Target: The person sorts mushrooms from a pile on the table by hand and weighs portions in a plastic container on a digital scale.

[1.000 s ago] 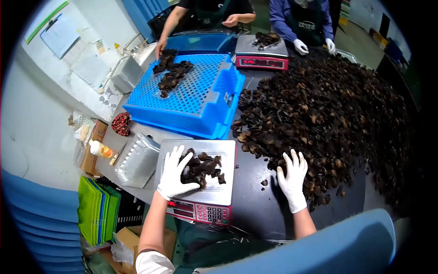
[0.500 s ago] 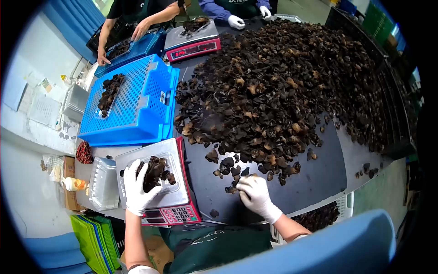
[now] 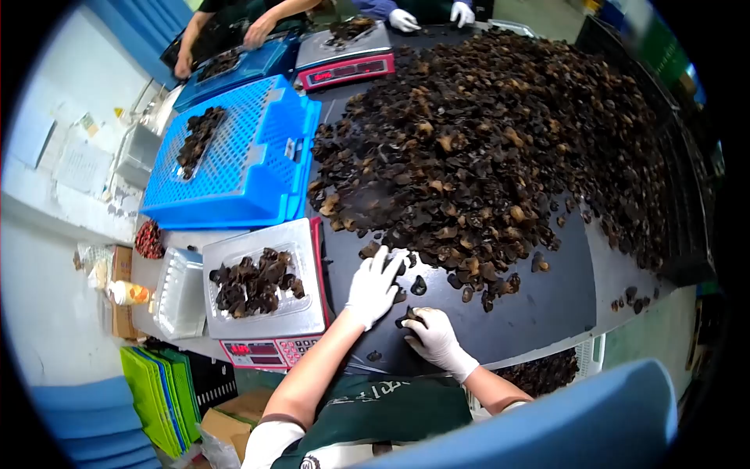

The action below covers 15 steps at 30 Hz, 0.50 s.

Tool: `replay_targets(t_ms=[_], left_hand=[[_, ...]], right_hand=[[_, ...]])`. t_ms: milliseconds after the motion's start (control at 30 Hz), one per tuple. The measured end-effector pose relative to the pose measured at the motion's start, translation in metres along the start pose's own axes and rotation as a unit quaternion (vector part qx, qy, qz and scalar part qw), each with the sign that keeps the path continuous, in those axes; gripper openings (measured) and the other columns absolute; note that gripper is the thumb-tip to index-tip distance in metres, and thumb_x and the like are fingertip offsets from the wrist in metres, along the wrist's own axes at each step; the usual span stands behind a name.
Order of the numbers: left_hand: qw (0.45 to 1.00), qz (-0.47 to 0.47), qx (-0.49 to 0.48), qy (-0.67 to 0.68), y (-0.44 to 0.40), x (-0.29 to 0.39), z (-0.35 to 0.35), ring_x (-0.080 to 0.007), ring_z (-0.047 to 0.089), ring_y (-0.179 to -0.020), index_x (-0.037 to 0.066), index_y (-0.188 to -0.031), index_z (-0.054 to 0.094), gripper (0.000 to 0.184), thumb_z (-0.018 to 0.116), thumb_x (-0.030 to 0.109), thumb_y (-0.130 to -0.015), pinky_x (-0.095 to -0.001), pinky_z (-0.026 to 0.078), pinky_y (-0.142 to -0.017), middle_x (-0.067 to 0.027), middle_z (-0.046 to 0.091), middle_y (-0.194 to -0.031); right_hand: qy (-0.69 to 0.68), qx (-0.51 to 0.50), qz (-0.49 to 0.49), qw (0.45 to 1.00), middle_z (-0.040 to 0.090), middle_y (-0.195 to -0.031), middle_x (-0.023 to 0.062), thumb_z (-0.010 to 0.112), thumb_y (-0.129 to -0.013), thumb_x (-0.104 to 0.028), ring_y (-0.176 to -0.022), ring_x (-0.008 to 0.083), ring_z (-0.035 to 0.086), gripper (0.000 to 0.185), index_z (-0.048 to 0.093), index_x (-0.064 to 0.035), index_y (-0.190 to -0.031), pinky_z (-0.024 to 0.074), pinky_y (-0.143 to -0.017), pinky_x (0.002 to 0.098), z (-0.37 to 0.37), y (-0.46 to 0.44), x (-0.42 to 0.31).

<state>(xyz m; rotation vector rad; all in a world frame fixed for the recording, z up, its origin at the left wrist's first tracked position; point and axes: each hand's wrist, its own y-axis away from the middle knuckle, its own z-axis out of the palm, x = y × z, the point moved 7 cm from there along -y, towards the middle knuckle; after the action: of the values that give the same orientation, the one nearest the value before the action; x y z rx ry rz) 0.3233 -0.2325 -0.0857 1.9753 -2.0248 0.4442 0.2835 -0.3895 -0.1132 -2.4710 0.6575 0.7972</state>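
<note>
Two gloved hands meet loose pieces at the near edge of a wood-ear heap [image 3: 476, 156].
The left hand [image 3: 373, 291] lies palm down, fingers fanned toward the heap, apparently so the spread covers several loose wood-ear bits [image 3: 419, 285]; whether anything sits beneath the palm I cannot tell. Nearer the body, the right hand [image 3: 436, 340] curls, thumb and fingertips pinching one dark wood-ear piece [image 3: 407, 317], probably by its edge because it is small. Left of the left fingers, a loaded clear plastic tray [image 3: 295, 262] rests on a scale [image 3: 266, 234], presumably so its weight registers. Both forearms [image 3: 312, 374] angle inward, the left reaching farther.
</note>
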Motion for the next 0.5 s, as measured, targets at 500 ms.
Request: replay_targets(t_ms=[500], left_hand=[[0.902, -0.045, 0.260, 0.341, 0.073, -0.012, -0.113, -0.0306, 0.060, -0.101, 0.005, -0.112, 0.058, 0.027, 0.055, -0.003, -0.087, -0.0376, 0.048, -0.090, -0.0144, 0.059, -0.110]], right_hand=[[-0.298, 0.094, 0.183, 0.932, 0.066, -0.099, 0.0071, 0.061, -0.090, 0.004, -0.091, 0.0135, 0.062, 0.013, 0.062, -0.0004, -0.102, 0.0508, -0.079, 0.0287, -0.013, -0.072, 0.019]])
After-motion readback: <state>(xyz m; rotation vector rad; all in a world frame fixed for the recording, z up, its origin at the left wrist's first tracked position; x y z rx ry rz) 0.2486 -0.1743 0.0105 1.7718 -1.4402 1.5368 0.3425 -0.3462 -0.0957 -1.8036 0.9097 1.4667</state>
